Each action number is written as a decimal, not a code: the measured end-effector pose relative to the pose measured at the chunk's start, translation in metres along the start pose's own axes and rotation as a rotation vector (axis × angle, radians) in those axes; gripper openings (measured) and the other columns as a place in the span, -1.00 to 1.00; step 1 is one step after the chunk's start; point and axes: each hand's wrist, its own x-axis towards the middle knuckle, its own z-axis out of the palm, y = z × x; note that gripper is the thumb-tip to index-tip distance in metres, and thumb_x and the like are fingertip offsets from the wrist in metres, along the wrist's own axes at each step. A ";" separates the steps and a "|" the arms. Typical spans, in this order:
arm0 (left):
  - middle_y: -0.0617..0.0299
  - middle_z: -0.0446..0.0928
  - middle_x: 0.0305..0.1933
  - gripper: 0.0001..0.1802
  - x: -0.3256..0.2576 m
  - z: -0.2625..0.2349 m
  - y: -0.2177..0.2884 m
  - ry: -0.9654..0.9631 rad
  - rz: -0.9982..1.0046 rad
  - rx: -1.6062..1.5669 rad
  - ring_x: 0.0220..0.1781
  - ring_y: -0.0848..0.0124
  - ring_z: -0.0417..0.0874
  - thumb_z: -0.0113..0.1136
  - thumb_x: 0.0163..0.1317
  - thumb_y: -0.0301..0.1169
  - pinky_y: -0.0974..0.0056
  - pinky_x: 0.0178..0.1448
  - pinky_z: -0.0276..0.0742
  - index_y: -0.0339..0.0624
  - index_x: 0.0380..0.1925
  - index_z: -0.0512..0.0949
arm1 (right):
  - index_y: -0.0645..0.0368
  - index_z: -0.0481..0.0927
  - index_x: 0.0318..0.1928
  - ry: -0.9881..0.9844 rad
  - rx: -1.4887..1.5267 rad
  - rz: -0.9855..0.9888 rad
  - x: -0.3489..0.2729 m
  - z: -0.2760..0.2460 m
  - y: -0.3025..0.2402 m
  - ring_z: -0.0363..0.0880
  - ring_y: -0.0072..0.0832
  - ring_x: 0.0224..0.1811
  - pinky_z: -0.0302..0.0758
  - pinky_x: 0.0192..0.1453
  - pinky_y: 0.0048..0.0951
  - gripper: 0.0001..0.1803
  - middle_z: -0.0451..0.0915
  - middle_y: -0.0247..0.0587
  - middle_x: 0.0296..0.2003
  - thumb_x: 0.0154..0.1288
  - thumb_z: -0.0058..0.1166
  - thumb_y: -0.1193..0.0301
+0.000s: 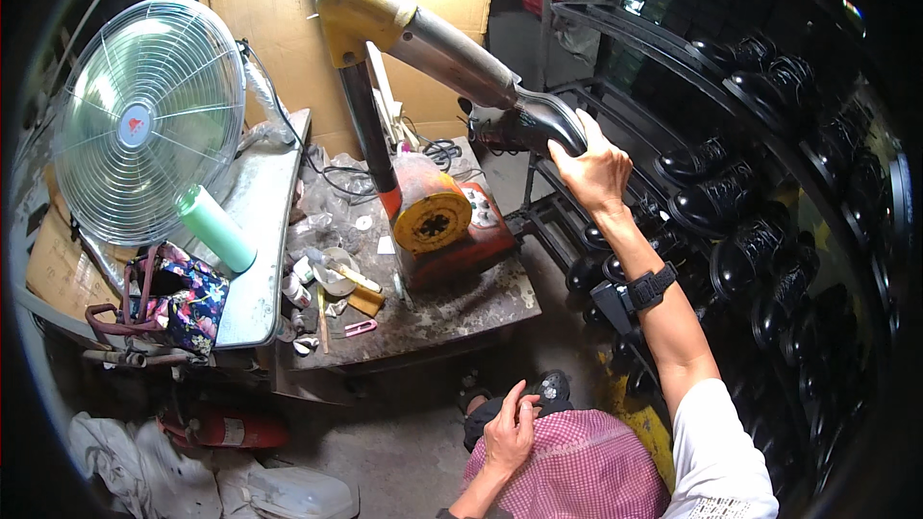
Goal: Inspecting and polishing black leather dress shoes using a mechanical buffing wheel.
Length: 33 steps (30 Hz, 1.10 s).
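Note:
My right hand is closed on a black shiny shoe, its fingers wrapped over one end. The shoe sits up against the open end of a metal pipe, and I cannot tell whether they touch. A yellow elbow joins this pipe to a dark upright tube rising from an orange blower machine. Low in front of me, my left hand rests above the pink checked cloth over my lap. Its fingers are partly stretched and apart, with nothing visible in them.
Black racks at the right carry several black lace-up shoes. The machine stands on a stained table among small bottles, bags and a pink-handled tool. At left are a wire-guard fan, a green bottle and a floral bag.

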 end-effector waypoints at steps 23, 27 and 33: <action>0.14 0.69 -0.25 -0.65 -0.002 0.000 -0.003 0.021 -0.008 -0.006 -0.36 0.41 0.73 -0.04 0.40 -0.45 0.37 -0.25 0.64 -0.34 0.14 0.40 | 0.22 0.54 -0.08 -0.282 1.325 1.609 -0.024 0.017 0.058 0.69 -0.12 -0.26 0.74 -0.21 -0.16 -0.59 0.65 -0.03 -0.23 0.18 0.15 0.18; 0.14 0.69 -0.26 -0.65 -0.002 0.001 -0.004 0.018 0.015 -0.015 -0.36 0.42 0.74 -0.04 0.40 -0.46 0.37 -0.25 0.64 -0.33 0.14 0.40 | 0.31 0.54 -0.07 -0.326 1.550 1.599 -0.029 0.020 0.063 0.70 -0.12 -0.31 0.71 -0.46 -0.36 -0.52 0.66 0.07 -0.26 0.18 0.17 0.15; 0.14 0.69 -0.26 -0.65 -0.001 0.001 -0.007 0.016 0.017 -0.010 -0.36 0.41 0.74 -0.04 0.40 -0.46 0.37 -0.25 0.64 -0.33 0.15 0.39 | 0.33 0.51 -0.06 -0.373 1.698 1.556 -0.016 0.024 0.049 0.69 -0.06 -0.25 0.73 -0.41 -0.34 -0.52 0.64 0.10 -0.24 0.19 0.15 0.15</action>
